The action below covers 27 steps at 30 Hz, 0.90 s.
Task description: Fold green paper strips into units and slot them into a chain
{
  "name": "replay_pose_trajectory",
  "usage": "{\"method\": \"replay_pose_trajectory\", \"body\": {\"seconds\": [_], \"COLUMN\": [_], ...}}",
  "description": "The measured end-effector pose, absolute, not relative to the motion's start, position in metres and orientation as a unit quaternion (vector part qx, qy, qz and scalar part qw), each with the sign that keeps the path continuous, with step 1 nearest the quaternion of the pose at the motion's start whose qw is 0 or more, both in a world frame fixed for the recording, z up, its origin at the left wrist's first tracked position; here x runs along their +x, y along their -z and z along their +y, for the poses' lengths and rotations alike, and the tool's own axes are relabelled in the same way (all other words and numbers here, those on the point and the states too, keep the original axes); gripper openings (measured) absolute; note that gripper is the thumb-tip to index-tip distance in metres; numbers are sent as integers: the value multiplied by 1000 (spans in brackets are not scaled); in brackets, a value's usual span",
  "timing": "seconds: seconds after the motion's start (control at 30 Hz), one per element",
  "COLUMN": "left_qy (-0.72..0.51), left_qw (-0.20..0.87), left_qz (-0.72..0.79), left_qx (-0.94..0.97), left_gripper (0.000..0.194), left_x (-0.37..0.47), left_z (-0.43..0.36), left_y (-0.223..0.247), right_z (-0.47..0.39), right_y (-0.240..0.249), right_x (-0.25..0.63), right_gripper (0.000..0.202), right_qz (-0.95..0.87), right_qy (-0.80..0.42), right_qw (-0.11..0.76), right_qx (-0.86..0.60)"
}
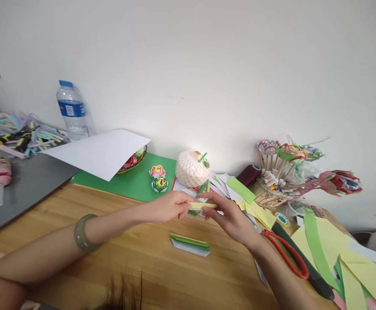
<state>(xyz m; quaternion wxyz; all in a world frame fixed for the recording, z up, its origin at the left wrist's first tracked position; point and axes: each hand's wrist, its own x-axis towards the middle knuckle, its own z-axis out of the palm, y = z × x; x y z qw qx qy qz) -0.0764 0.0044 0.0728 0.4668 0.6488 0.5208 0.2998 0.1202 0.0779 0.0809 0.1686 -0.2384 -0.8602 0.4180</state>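
My left hand (168, 206) pinches one end of a narrow pale-yellow paper strip (202, 206) over the middle of the wooden table. At the strip's other end, the fingers of my right hand (228, 215) grip it from above and below. Below the hands, a folded bundle of green, yellow and white paper (190, 244) lies on the table. Just behind them stands a white foam-netted round object (192, 168) with a green strip sticking up from it.
Two paper flowers (160, 184) rest on green card (110, 186). A white sheet (100, 153) partly covers a bowl; a water bottle (72, 110) stands behind. Red-handled scissors (288, 254), yellow and green paper (320, 245) and a jar of sticks (270, 193) are at right.
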Motion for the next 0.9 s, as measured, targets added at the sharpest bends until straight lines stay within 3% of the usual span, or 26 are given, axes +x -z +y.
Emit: {"method": "replay_pose_trajectory", "body": {"seconds": [0.13, 0.43, 0.67, 0.73, 0.9], "left_qy": [-284, -289, -268, -239, -162], "left_qw": [444, 481, 557, 529, 312], "left_qz": [543, 500, 520, 546, 612], "left_qx": [654, 660, 590, 604, 708], "left_gripper": [31, 31, 7, 7, 9], "left_x": [-77, -83, -74, -73, -71], "left_z": [7, 10, 12, 11, 5], "left_y": [-67, -60, -51, -51, -52], "right_z": [78, 84, 75, 71, 63], "right_y": [-82, -72, -54, -48, -35], "right_x": [123, 128, 134, 135, 135], "right_gripper": [23, 30, 26, 24, 12], "right_qz": [-847, -760, -774, -799, -837], "right_qy": [-447, -574, -534, -491, -412], "right_qw": [104, 100, 93, 94, 102], "right_qx": [-268, -288, -328, -333, -345]}}
